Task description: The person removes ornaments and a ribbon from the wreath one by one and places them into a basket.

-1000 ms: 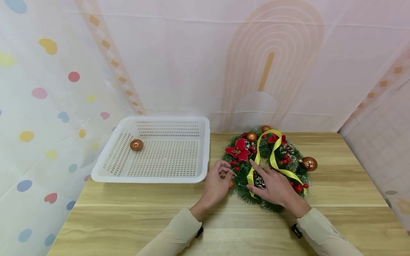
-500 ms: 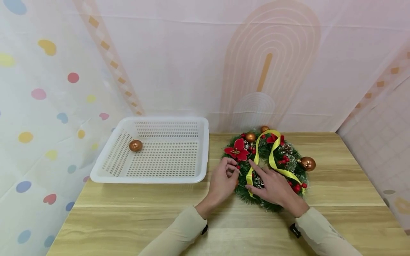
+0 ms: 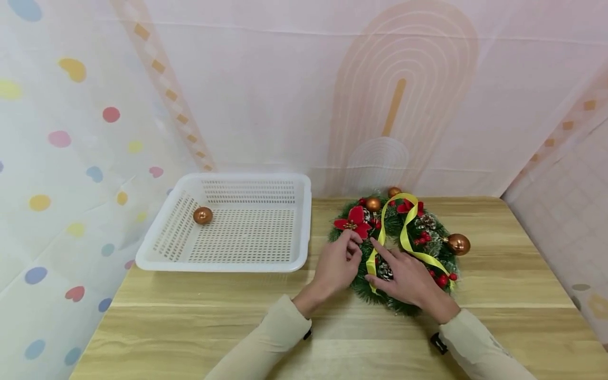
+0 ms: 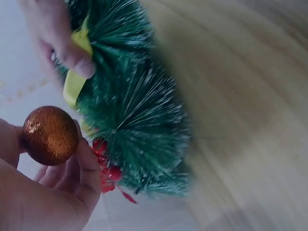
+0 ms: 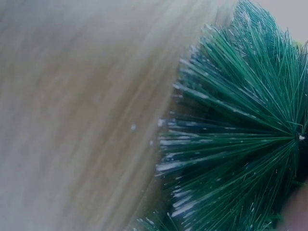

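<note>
A green wreath (image 3: 375, 295) lies on the wooden table, dressed with red flowers (image 3: 353, 224), red berries, pinecones and copper balls. A loose yellow ribbon (image 3: 405, 232) winds across it. At the wreath's left side my left hand (image 3: 336, 264) pinches a copper glitter ball ornament (image 4: 50, 135) between thumb and fingers, just below a red flower; the hand covers the ball in the head view. My right hand (image 3: 407, 275) rests on the near part of the wreath, index finger and thumb stretched out over the ribbon. Its other fingers are partly hidden.
A white perforated basket (image 3: 223, 265) stands to the left of the wreath, with one copper ball (image 3: 202, 215) in its far left part. Another copper ball (image 3: 458, 244) sticks out from the wreath's right edge. A patterned cloth (image 3: 266, 95) hangs behind the table.
My left hand has moved right and slightly away from me along the wreath, up to the red flower. The right hand has stayed in place.
</note>
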`<act>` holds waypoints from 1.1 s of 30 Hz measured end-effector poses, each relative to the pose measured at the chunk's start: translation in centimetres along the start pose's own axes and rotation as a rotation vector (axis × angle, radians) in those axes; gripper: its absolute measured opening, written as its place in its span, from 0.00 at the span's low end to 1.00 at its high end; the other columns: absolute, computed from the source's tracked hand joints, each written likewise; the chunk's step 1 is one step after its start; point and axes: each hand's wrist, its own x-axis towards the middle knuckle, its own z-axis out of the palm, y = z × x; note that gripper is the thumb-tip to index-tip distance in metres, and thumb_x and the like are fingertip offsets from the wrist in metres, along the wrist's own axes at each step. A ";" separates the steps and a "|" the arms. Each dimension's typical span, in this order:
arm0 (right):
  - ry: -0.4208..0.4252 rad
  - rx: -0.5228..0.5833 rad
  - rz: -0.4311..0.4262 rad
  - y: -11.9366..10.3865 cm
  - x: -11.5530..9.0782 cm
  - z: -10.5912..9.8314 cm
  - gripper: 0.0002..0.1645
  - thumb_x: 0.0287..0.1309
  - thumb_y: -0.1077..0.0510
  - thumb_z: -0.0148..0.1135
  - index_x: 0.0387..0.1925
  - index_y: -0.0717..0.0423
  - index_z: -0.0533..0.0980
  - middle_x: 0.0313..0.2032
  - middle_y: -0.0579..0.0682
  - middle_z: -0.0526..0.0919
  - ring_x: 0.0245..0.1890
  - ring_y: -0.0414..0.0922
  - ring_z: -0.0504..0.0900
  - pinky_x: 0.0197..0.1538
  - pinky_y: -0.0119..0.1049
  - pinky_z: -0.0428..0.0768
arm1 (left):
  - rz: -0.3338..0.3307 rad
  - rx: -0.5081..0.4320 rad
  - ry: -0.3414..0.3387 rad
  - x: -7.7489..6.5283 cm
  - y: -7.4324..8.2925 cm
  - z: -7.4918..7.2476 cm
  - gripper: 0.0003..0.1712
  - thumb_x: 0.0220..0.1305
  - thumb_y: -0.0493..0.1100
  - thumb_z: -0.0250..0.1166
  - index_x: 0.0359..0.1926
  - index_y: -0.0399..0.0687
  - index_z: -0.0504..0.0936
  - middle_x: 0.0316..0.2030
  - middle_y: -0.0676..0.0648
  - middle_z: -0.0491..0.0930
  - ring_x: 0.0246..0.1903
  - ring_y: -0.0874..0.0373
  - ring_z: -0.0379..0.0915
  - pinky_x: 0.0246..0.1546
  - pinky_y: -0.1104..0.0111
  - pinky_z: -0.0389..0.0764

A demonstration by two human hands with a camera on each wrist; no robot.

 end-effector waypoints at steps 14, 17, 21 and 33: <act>0.011 -0.002 -0.010 0.0 0.1 -0.1 0.50 0.57 0.32 0.64 0.74 0.47 0.62 0.54 0.62 0.80 0.34 0.52 0.83 0.34 0.46 0.81 | -0.014 -0.269 -0.156 -1.4 0.7 -2.0 0.11 0.69 0.32 0.58 0.51 0.38 0.74 0.38 0.39 0.83 0.32 0.49 0.81 0.33 0.71 0.79; 0.000 0.005 -0.004 0.1 0.0 -0.1 0.50 0.57 0.31 0.63 0.74 0.47 0.61 0.56 0.63 0.79 0.35 0.53 0.83 0.37 0.48 0.82 | 0.004 -0.272 -0.124 -1.4 0.8 -2.8 0.11 0.68 0.31 0.58 0.51 0.37 0.74 0.39 0.38 0.83 0.34 0.46 0.82 0.36 0.71 0.79; -0.018 0.015 -0.001 0.1 0.0 0.0 0.51 0.58 0.30 0.62 0.75 0.47 0.60 0.57 0.63 0.78 0.35 0.53 0.83 0.36 0.47 0.82 | 0.012 -0.240 -0.091 -1.4 0.7 -3.5 0.11 0.68 0.31 0.59 0.50 0.38 0.74 0.39 0.38 0.84 0.33 0.52 0.81 0.36 0.71 0.80; -0.028 0.022 0.017 -0.1 0.0 -0.2 0.51 0.58 0.30 0.62 0.75 0.46 0.59 0.57 0.63 0.78 0.36 0.55 0.84 0.37 0.50 0.82 | -0.019 -0.197 0.002 -1.6 0.0 -5.9 0.11 0.67 0.34 0.62 0.49 0.44 0.76 0.38 0.43 0.84 0.35 0.51 0.82 0.36 0.68 0.81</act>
